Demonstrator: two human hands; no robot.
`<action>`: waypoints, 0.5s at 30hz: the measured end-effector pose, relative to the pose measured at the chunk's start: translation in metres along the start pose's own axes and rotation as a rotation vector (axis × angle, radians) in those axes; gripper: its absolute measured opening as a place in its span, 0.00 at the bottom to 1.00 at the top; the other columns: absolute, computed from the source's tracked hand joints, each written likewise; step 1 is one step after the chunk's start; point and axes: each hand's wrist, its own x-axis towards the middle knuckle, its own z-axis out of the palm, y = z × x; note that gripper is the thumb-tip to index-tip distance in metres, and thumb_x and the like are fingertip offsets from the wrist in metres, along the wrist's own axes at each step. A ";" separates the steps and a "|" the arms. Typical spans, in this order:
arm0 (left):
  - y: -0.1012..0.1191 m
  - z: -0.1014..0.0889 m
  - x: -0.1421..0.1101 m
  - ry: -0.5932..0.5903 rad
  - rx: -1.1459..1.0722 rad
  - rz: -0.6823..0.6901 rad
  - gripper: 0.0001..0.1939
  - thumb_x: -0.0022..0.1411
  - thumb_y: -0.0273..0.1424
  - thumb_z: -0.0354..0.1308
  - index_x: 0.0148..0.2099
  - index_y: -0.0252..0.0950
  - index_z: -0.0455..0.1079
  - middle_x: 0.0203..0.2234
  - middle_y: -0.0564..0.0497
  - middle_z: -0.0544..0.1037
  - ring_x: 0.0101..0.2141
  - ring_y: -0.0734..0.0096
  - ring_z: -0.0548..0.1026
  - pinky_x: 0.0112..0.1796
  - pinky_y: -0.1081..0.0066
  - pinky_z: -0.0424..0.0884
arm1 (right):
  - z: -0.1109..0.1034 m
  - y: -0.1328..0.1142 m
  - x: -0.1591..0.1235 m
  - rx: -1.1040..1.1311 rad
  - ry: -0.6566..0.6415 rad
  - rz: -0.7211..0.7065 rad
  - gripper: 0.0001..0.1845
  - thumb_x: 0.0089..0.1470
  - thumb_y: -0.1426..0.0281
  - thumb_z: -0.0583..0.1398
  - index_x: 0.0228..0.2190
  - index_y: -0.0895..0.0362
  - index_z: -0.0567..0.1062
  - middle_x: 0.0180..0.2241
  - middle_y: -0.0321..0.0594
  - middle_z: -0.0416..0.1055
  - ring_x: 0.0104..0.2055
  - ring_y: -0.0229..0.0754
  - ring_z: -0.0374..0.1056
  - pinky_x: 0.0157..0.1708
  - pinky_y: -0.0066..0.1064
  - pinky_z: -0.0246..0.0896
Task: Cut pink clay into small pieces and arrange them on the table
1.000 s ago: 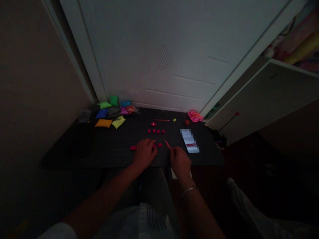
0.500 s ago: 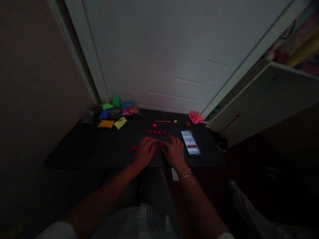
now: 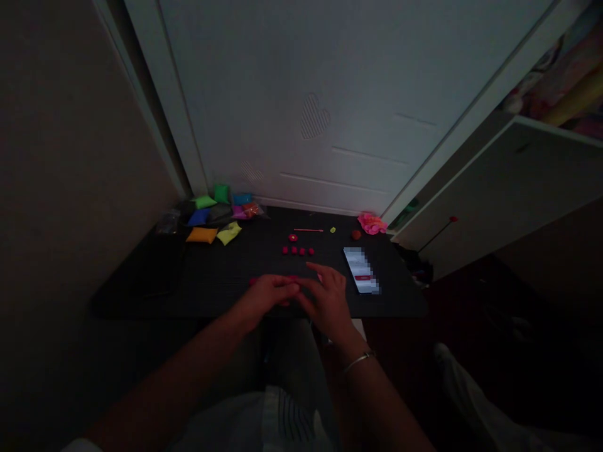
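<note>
My left hand and my right hand meet at the fingertips over the front of the dark table. The fingers of my left hand are closed together. On my right hand, thumb and forefinger come together while the other fingers stay raised. What lies between the fingertips is too dark and small to name. Part of a red clay roll shows beside my left hand. Beyond the hands lie several small red clay lumps in a row, and behind them a red clay piece with a pale centre.
A lit phone lies right of my hands. Along the back are a thin pink stick, a yellow-green bit, a reddish ball and a pink ruffled object. Coloured clay packets are grouped at the back left.
Both hands have come off the table front and drawn together, nearer to me. Their fingertips, apart before over small red pieces, now meet.
</note>
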 end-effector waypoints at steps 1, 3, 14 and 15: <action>-0.001 0.000 -0.002 -0.020 -0.058 -0.016 0.14 0.48 0.37 0.59 0.35 0.33 0.73 0.32 0.49 0.76 0.33 0.70 0.71 0.33 0.70 0.64 | 0.000 0.000 -0.001 0.018 -0.004 -0.015 0.14 0.50 0.64 0.59 0.41 0.49 0.71 0.50 0.41 0.60 0.50 0.47 0.55 0.46 0.42 0.51; -0.002 0.000 -0.007 -0.071 -0.150 -0.049 0.13 0.48 0.35 0.60 0.36 0.34 0.73 0.33 0.48 0.76 0.34 0.70 0.71 0.35 0.70 0.63 | 0.002 -0.001 -0.001 0.055 -0.014 -0.041 0.14 0.50 0.64 0.59 0.41 0.48 0.71 0.50 0.41 0.60 0.50 0.47 0.54 0.47 0.42 0.50; -0.004 -0.004 -0.017 -0.200 -0.311 -0.137 0.11 0.48 0.32 0.61 0.36 0.33 0.73 0.32 0.48 0.76 0.35 0.71 0.71 0.39 0.70 0.63 | 0.011 -0.003 -0.009 0.346 0.011 -0.012 0.15 0.49 0.67 0.60 0.42 0.48 0.70 0.50 0.40 0.60 0.52 0.44 0.55 0.54 0.46 0.45; -0.005 -0.005 -0.017 -0.207 -0.315 -0.143 0.11 0.48 0.33 0.61 0.36 0.33 0.73 0.32 0.48 0.76 0.35 0.71 0.71 0.39 0.70 0.63 | 0.011 -0.004 -0.010 0.361 0.019 -0.012 0.14 0.49 0.67 0.60 0.41 0.48 0.71 0.49 0.39 0.61 0.52 0.44 0.55 0.54 0.46 0.45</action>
